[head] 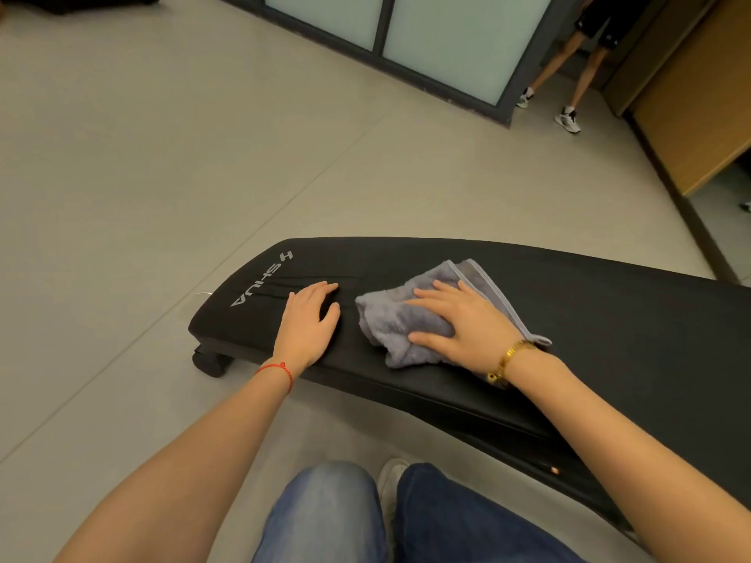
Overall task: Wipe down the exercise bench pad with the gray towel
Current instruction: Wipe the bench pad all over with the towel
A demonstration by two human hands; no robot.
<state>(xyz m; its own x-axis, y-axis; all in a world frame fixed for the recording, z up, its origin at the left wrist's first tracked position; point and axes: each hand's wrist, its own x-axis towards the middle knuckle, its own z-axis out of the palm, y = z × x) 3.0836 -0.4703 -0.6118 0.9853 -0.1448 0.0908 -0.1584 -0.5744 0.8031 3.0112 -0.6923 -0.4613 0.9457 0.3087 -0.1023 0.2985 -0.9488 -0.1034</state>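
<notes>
A long black exercise bench pad [569,302] with white lettering at its left end runs across the view, low over the floor. A crumpled gray towel [390,319] lies on the pad near the middle. My right hand [459,323] lies flat on the towel with its fingers spread and pointing left, pressing it onto the pad. My left hand [311,319] rests flat on the bare pad just left of the towel, near the lettering, with nothing in it.
A small black wheel [209,361] sits under the pad's left end. My knees in blue jeans [365,518] are in front of the bench. Another person's legs [569,75] stand at the back right by a glass partition [426,30] and a wooden cabinet [699,95].
</notes>
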